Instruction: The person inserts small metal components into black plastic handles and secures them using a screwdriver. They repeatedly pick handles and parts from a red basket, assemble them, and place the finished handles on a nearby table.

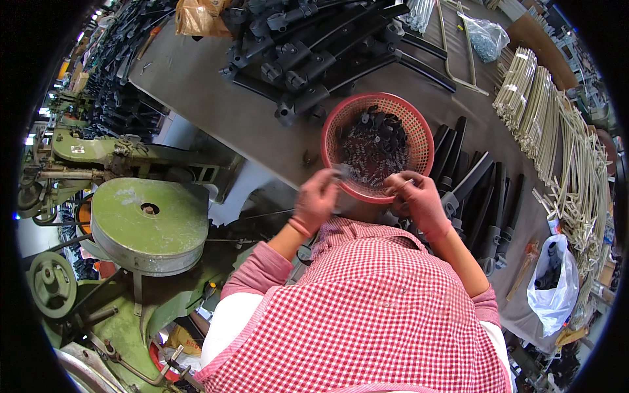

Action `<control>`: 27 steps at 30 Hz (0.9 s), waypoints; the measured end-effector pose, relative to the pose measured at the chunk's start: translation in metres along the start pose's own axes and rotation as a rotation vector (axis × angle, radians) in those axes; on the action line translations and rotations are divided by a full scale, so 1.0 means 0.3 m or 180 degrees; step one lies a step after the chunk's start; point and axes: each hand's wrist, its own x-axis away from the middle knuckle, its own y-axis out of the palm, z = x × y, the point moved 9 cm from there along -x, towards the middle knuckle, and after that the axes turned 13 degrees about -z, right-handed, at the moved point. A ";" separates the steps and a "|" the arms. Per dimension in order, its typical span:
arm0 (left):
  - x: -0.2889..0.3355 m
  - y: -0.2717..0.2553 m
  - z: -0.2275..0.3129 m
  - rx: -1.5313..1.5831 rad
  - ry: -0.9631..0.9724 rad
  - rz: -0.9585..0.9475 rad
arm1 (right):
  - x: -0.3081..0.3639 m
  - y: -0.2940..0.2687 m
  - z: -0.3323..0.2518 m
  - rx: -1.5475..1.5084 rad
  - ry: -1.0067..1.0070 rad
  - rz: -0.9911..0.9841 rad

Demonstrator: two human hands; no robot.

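Note:
A red plastic basket (424, 121) stands on the table right in front of me. Inside it lie small black parts (388, 134) and metal springs (359, 160), heaped together. At the basket's near left rim, my left hand (318, 202) is closed in a pinch on a small dark part (342, 170), blurred by motion. My right hand (420, 204) is over the near right rim with its fingers curled and pinched together. What sits between those fingertips is too small to make out. The two hands are apart.
Black tubes with joint fittings (308, 59) are piled behind the basket. More black tubes (488, 196) lie to the right, beside bundled pale rods (547, 124) and a white plastic bag (555, 288). A green machine with a round drum (147, 223) stands close on my left.

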 end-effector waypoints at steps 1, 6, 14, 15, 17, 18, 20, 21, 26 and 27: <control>0.008 -0.111 -0.065 -0.1080 -0.0143 0.0435 | 0.002 -0.045 0.019 -0.0561 0.0059 0.0362; -0.127 -0.436 -0.371 -0.3096 -0.1050 0.0953 | 0.019 -0.131 -0.007 -0.1031 0.0039 0.0633; -0.307 -0.086 0.018 -0.3376 0.1241 0.0657 | 0.038 -0.162 -0.072 -0.1361 -0.0412 0.0226; -0.376 0.014 -0.002 -0.3807 0.1049 0.0276 | 0.038 -0.170 -0.058 -0.1373 -0.0265 0.0324; -0.475 0.131 -0.088 -0.4987 0.0161 -0.0190 | 0.028 -0.151 -0.072 -0.1345 -0.0407 0.0174; -0.538 0.138 -0.183 -0.4608 -0.0635 -0.0961 | 0.025 -0.140 -0.073 -0.1403 -0.0430 0.0103; -0.565 0.137 -0.169 -0.4376 -0.0696 -0.0582 | 0.022 -0.141 -0.064 -0.1349 -0.0369 0.0183; -0.565 0.136 -0.177 -0.4206 -0.0817 -0.0708 | 0.021 -0.147 -0.064 -0.1366 -0.0407 0.0241; -0.467 0.137 -0.053 -0.0855 -0.0930 -0.0658 | 0.002 -0.166 -0.050 -0.1591 -0.0542 0.0092; -0.447 0.163 0.007 0.0019 -0.0685 -0.0719 | -0.012 -0.150 -0.060 -0.1635 -0.0647 -0.0115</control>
